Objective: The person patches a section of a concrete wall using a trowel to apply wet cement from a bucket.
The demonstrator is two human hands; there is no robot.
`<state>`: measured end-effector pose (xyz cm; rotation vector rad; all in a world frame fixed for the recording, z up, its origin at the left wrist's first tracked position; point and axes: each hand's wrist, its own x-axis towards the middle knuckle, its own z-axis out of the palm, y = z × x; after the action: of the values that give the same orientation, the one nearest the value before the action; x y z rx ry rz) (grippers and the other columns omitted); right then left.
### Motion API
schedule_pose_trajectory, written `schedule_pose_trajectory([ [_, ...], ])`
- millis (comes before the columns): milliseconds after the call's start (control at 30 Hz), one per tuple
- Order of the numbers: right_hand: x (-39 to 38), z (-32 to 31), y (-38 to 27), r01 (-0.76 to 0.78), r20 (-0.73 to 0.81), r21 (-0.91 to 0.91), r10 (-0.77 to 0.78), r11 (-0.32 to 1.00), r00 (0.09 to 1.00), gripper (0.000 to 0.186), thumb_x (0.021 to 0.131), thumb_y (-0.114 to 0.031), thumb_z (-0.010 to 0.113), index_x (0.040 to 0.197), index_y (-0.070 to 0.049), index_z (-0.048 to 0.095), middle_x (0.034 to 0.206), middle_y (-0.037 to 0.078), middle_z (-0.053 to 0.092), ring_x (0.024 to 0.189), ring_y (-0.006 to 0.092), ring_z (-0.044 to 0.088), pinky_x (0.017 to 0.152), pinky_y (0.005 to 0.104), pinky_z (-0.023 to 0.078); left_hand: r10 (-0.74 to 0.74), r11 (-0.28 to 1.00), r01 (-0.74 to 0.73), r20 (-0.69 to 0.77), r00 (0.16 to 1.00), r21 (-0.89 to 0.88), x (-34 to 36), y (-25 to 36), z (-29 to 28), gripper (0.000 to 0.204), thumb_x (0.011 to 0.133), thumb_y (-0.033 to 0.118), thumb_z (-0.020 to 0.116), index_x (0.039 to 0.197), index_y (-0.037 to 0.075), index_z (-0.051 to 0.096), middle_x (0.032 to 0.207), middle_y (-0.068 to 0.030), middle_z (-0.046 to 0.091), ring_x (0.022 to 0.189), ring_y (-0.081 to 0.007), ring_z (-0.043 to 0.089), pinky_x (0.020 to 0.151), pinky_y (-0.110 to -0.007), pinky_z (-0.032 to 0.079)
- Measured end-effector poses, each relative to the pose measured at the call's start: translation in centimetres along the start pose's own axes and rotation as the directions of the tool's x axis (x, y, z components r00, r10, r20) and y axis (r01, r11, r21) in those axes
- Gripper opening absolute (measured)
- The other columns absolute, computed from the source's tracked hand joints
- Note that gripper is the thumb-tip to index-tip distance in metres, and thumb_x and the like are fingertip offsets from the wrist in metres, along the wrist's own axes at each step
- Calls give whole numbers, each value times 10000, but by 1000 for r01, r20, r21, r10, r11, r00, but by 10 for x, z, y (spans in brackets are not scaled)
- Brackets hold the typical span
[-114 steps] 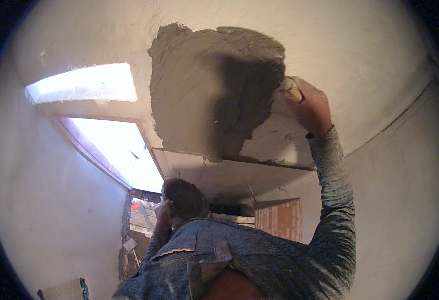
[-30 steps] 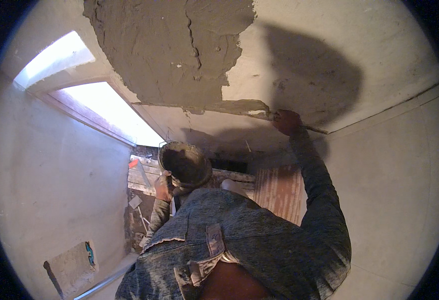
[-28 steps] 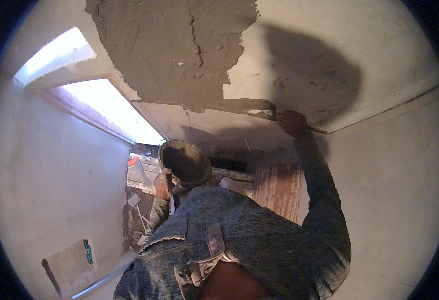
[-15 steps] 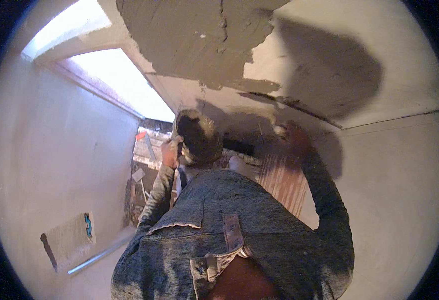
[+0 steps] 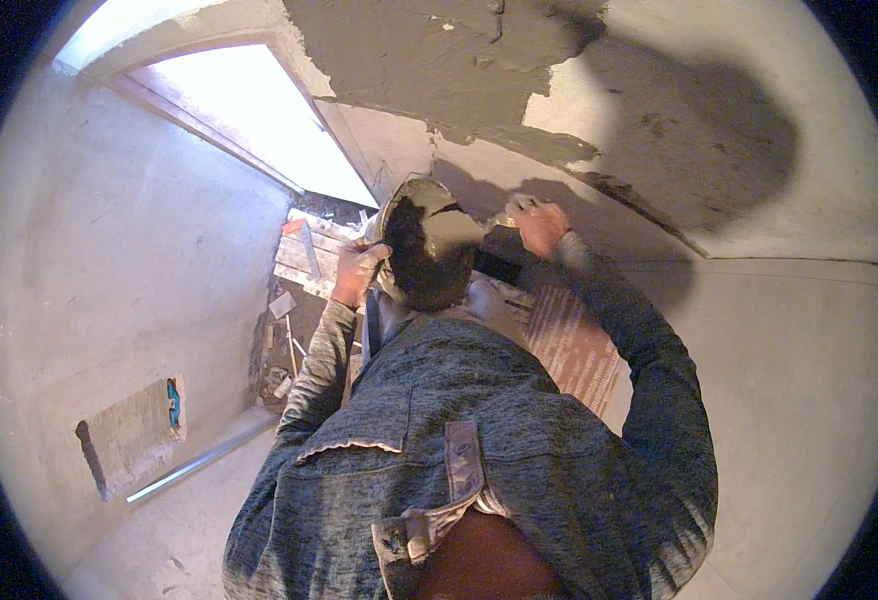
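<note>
My left hand (image 5: 359, 272) is closed on the rim of a round bucket (image 5: 470, 248), which is tilted in front of my chest. Wet grey mortar (image 5: 449, 232) fills part of it, and the near inside lies in dark shade. To the right of the bucket, my right hand (image 5: 541, 226) is closed round a small tool that looks like a trowel (image 5: 504, 218). It points toward the bucket's rim, and its blade is hardly visible. Ahead, a coat of grey mortar (image 5: 409, 75) with a ragged edge covers part of the pale wall.
A bright window (image 5: 249, 110) opens at the far left. Below are wooden boards (image 5: 309, 290) with a red-handled tool (image 5: 304, 245), and a reddish striped panel (image 5: 571, 350). The left wall has a recessed patch (image 5: 134, 435) with blue wires. A dark gap (image 5: 649, 218) runs along the wall ahead.
My right hand has come back from the wall, moving left and up toward the bucket with the trowel. The left hand still grips the bucket. The whole view has shifted slightly.
</note>
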<state>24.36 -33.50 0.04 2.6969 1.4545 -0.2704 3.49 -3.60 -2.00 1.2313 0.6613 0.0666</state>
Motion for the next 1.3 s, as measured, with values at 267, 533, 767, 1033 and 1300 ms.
schedule_pose_trajectory([
  [267, 28, 35, -40, 256, 46, -46, -254, 966, 966, 333, 832, -172, 510, 1149, -78, 551, 1047, 163, 579, 1025, 335, 567, 834, 432, 486, -84, 996, 84, -1, 996, 33, -17, 21, 8, 101, 746, 90, 700, 745, 69, 601, 633, 31, 560, 474, -55, 441, 446, -218, 345],
  [533, 12, 60, -68, 286, -24, 217, -288, 933, 957, 385, 777, -186, 573, 1154, -108, 561, 938, 151, 563, 859, 352, 603, 675, 459, 515, -86, 996, 86, -8, 996, 36, -15, 19, 0, 97, 755, 83, 698, 746, 48, 607, 634, 23, 565, 492, -59, 471, 461, -218, 370],
  [767, -5, 48, -86, 47, 257, 456, -182, 889, 949, 381, 789, -262, 595, 1162, -184, 585, 1079, 164, 602, 917, 378, 615, 774, 496, 517, -98, 994, 96, 32, 995, 58, -7, 8, -1, 114, 753, 86, 711, 783, 31, 615, 658, 16, 590, 499, -52, 498, 450, -202, 382],
  [1033, -37, 109, -57, 630, -304, 37, -592, 776, 747, 222, 799, -226, 577, 963, -85, 625, 1217, 94, 586, 1092, 327, 563, 861, 424, 518, -124, 992, 124, -1, 992, 32, 0, 21, 19, 121, 743, 87, 691, 780, 55, 582, 674, 21, 567, 536, -64, 487, 487, -209, 375],
  [1300, -64, 115, -36, 401, -291, 371, -305, 838, 907, 220, 744, -205, 638, 917, -71, 619, 1239, 90, 578, 1130, 327, 531, 898, 417, 502, -67, 973, 72, 33, 997, -219, 10, 34, 37, 66, 749, 22, 665, 804, 0, 634, 713, -54, 639, 567, -120, 598, 517, -244, 487],
])
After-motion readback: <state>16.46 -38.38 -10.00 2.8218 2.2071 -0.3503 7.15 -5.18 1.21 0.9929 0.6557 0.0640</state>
